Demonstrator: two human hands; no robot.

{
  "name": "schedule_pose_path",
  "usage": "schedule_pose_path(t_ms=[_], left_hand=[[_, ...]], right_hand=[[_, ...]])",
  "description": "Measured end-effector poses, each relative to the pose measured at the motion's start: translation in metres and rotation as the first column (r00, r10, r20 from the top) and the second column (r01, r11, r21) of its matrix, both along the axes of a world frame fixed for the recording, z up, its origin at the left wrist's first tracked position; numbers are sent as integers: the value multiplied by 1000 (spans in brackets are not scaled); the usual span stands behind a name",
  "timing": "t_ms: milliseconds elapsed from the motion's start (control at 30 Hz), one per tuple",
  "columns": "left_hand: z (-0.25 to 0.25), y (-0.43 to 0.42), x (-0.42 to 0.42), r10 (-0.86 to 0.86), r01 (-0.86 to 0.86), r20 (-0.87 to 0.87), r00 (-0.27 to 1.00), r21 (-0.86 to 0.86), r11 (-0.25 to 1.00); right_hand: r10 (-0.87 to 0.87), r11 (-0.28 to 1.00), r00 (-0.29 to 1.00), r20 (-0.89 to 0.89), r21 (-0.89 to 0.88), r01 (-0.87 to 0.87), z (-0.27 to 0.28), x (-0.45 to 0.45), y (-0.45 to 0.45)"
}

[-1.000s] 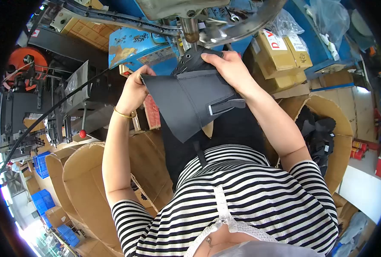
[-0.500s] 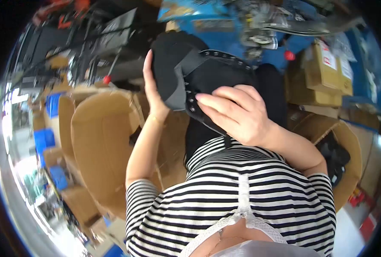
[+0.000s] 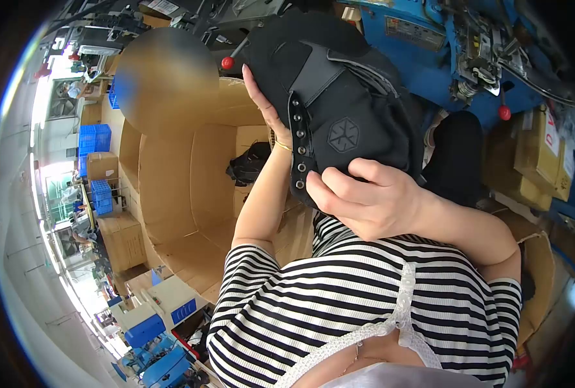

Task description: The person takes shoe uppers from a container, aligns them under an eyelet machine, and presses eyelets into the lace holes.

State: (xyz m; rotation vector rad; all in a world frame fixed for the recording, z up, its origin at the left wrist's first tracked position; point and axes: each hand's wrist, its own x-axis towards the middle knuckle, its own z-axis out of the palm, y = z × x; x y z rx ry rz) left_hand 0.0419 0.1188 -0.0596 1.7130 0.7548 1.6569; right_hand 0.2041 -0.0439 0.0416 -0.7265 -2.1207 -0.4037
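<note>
Black upper (image 3: 358, 103) is what we see raised at the top centre, between the two hands and beyond the striped top (image 3: 365, 291). Starting at the far left, we find blue crates (image 3: 95, 139), with blue equipment (image 3: 164, 362) lower down. Next comes a large open cardboard box (image 3: 168, 187), and inside it we make out dark pieces (image 3: 250, 161), perhaps more uppers, though the shadow there keeps us from being sure. A red knob (image 3: 228, 63) shows just left of the upper. The left hand (image 3: 269, 110), a gold bracelet (image 3: 283, 145) at its wrist, lies against the upper's left edge with one digit stretched out; the rest is behind the material, so we cannot tell how its fingers are set. Moving across, we see a row of metal eyelets (image 3: 302, 150), with a hexagonal emblem (image 3: 344, 134) to their right. Below the emblem, the right hand (image 3: 371, 197) has its fingers bent, gripping the upper's near edge beside the lowest eyelets. Further right we see black trousers (image 3: 459, 155) and, above them, a blue-painted machine (image 3: 423, 71) with a second red knob (image 3: 505, 113) near it. At the far right, brown boxes (image 3: 536, 161) bear red letters.
</note>
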Motion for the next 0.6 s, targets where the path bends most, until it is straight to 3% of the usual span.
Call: schedule_pose_path(t_ms=[133,233,267,300,333,367,433,500,600], left_hand=[[-1,-7,-18,143,-138,-154,978,45,989],[10,-1,-51,153,-18,316,936,-393,919],[17,-2,-72,117,18,305,945,-406,914],[24,-2,-94,80,53,293,953,-419,906],[72,-32,-75,200,-85,203,959,-463,882],[81,-38,-86,234,-178,76,969,-443,879],[73,-50,-124,333,-402,-243,911,-346,848],[44,-67,-157,375,-559,-516,770,-263,786],[-14,-88,-206,265,-700,-816,513,-218,680]], right_hand=[[111,991,993,-50,-76,-114,-1,-6,9],[128,979,977,-170,-137,-152,-4,-15,18],[120,966,977,-175,-207,-156,4,-10,16],[51,982,981,-188,-167,-83,7,-5,14],[12,982,977,-211,-181,-51,6,9,9],[-50,980,972,-228,-200,3,3,27,1],[-218,967,927,-304,-198,162,-11,77,-24],[-496,866,821,-284,-234,442,-28,141,-68],[-865,467,373,-336,-265,844,-54,220,-159]])
